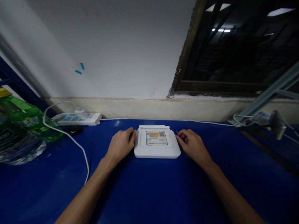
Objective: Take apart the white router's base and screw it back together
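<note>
A white flat router lies on the blue table top, with a printed label bearing a QR code on its upper face. My left hand curls its fingertips against the router's left edge. On the opposite side, my right hand pinches a thin metal pin between its fingertips, close to the router's right edge. The pin is very small, and its tip is hard to make out.
A white power strip with a plug in it sits at the back left, beside a green bottle and a large clear bottle. White cables run along the table's back edge. A metal rail juts in at right.
</note>
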The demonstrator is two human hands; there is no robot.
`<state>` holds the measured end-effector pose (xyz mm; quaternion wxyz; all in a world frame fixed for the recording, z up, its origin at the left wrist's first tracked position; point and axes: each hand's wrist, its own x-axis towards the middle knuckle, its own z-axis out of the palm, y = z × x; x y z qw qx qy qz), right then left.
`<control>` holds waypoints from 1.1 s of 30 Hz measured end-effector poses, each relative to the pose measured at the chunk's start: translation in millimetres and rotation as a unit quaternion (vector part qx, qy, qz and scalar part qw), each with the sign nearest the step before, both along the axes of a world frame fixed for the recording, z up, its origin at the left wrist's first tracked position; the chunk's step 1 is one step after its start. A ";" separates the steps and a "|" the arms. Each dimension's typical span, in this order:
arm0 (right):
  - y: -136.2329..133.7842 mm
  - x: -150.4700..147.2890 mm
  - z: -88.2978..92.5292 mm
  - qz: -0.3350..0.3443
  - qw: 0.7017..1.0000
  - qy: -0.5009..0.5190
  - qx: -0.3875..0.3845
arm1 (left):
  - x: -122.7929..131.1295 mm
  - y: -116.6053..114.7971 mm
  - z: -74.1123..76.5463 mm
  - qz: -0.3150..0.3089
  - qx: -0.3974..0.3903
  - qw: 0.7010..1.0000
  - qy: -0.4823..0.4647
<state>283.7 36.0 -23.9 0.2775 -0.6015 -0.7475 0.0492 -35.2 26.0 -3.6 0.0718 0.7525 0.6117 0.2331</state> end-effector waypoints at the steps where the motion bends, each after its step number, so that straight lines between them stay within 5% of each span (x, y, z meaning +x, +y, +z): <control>1: -0.7 -0.2 2.4 -0.003 1.000 0.009 0.011 | 0.9 -0.4 0.8 -0.004 0.001 1.000 0.003; 33: -2.3 10.7 14.4 -0.058 0.995 0.064 0.044 | 7.9 -8.4 7.5 -0.075 0.050 0.996 -0.024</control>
